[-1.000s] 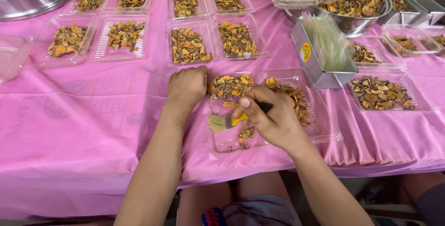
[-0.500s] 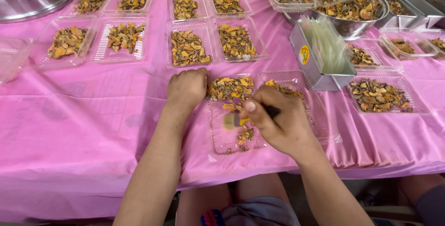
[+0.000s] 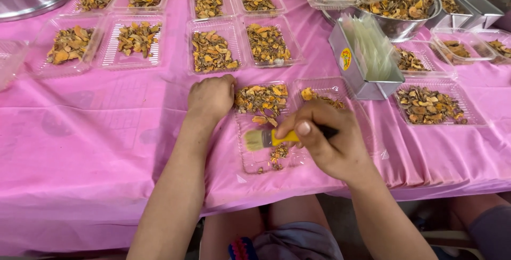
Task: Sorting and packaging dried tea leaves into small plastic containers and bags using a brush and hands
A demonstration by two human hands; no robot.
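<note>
brush (image 3: 266,138), yellow-handled, clamped in right hand (image 3: 330,143), bristles pointing left over clear tray (image 3: 250,156) just below the dried pieces (image 3: 261,100). left hand (image 3: 211,97) fisted, resting at tray's upper-left edge; whether it holds anything cannot be told.

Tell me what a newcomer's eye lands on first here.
The bright pink tablecloth fills the view, dotted with rows of clear trays of brown-orange pieces. At centre, the right hand holds a yellow-handled brush over a tray, while the left hand rests at its edge.
</note>
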